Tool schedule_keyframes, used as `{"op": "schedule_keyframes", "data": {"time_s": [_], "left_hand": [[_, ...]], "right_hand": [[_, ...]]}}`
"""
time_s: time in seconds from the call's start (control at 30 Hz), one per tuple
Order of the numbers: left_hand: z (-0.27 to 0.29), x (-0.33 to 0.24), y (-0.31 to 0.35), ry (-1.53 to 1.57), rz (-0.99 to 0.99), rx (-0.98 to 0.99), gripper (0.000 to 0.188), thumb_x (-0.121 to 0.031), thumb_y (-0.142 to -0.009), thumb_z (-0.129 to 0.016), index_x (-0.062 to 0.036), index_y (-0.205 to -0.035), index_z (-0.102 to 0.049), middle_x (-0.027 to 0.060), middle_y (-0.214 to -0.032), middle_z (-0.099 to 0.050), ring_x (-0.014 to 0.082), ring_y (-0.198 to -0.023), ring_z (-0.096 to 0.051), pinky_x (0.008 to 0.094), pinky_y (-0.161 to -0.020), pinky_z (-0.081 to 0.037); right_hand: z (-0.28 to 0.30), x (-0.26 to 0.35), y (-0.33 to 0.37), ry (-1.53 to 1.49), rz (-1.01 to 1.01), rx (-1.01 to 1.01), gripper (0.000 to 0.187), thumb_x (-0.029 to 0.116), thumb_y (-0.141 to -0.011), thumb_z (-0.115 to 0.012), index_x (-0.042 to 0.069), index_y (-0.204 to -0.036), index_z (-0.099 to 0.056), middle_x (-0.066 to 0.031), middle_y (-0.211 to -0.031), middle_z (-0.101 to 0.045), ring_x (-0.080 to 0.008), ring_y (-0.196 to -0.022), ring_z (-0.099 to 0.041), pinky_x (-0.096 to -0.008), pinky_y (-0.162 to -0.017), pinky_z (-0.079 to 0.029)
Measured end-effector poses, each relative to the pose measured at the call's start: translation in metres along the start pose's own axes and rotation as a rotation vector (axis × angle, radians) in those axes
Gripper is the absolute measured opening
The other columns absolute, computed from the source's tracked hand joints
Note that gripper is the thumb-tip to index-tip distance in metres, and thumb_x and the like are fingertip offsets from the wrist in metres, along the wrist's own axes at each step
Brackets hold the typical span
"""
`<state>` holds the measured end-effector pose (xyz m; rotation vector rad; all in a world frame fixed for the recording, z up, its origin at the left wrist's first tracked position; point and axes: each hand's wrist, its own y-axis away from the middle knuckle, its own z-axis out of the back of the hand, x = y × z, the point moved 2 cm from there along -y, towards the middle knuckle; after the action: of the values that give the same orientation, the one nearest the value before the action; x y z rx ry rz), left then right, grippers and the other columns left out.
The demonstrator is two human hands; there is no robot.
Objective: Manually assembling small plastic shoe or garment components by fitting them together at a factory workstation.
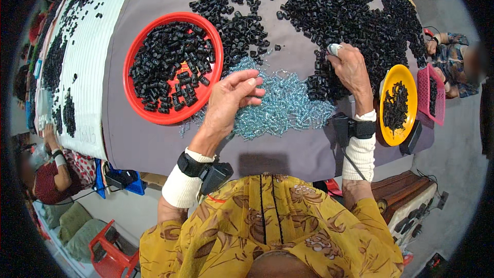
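Observation:
My left hand [232,99] hovers over a heap of small pale blue metal springs [280,104] on the grey table [154,144], its fingertips pinched together on something too small to make out. My right hand [350,69] reaches into the big pile of small black plastic parts [329,5] at its near edge, fingers curled down on the parts, a white cap on one fingertip. A red round tray [135,54] filled with the same black parts lies to the left of my left hand.
A yellow round dish [406,80] with black parts and a pink basket [425,92] sit at the right table edge, near another person's hands [431,46]. A white ribbed sheet [92,56] with more black parts covers the table's left. Another person [49,172] sits lower left.

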<state>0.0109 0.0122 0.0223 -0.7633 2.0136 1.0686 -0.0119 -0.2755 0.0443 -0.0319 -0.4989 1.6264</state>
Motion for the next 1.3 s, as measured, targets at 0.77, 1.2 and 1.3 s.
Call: {"op": "schedule_keyframes", "data": {"time_s": [0.77, 1.2, 1.3], "left_hand": [[-0.020, 0.015, 0.000, -0.012, 0.052, 0.148, 0.032, -0.013, -0.091, -0.058, 0.0057, -0.117, -0.056, 0.0145, -0.106, -0.062, 0.0180, -0.090, -0.063, 0.0285, -0.076, -0.055], [-0.024, -0.003, 0.001, -0.073, -0.325, 0.054, 0.029, -0.002, -0.085, -0.061, 0.0024, -0.114, -0.059, 0.0087, -0.099, -0.062, 0.0128, -0.084, -0.061, 0.0243, -0.073, -0.052], [-0.025, -0.008, 0.004, -0.336, -0.499, 0.052, 0.027, -0.003, -0.084, -0.063, -0.0015, -0.112, -0.062, 0.0045, -0.093, -0.060, 0.0107, -0.082, -0.059, 0.0237, -0.072, -0.050]], "right_hand": [[-0.024, 0.044, -0.006, -0.053, 0.023, 0.092, 0.022, 0.012, -0.069, -0.072, 0.002, -0.087, -0.063, -0.0136, -0.080, -0.061, -0.0301, -0.081, -0.057, -0.0393, -0.073, -0.042], [-0.008, 0.101, -0.003, -0.784, -0.040, 0.167, 0.040, 0.007, -0.076, -0.069, 0.000, -0.114, -0.059, -0.0126, -0.098, -0.067, -0.0188, -0.087, -0.066, -0.0312, -0.078, -0.052], [-0.011, 0.103, -0.003, -0.851, -0.030, 0.126, 0.040, 0.007, -0.077, -0.069, 0.000, -0.115, -0.059, -0.0120, -0.096, -0.068, -0.0183, -0.087, -0.066, -0.0306, -0.077, -0.052]]}}
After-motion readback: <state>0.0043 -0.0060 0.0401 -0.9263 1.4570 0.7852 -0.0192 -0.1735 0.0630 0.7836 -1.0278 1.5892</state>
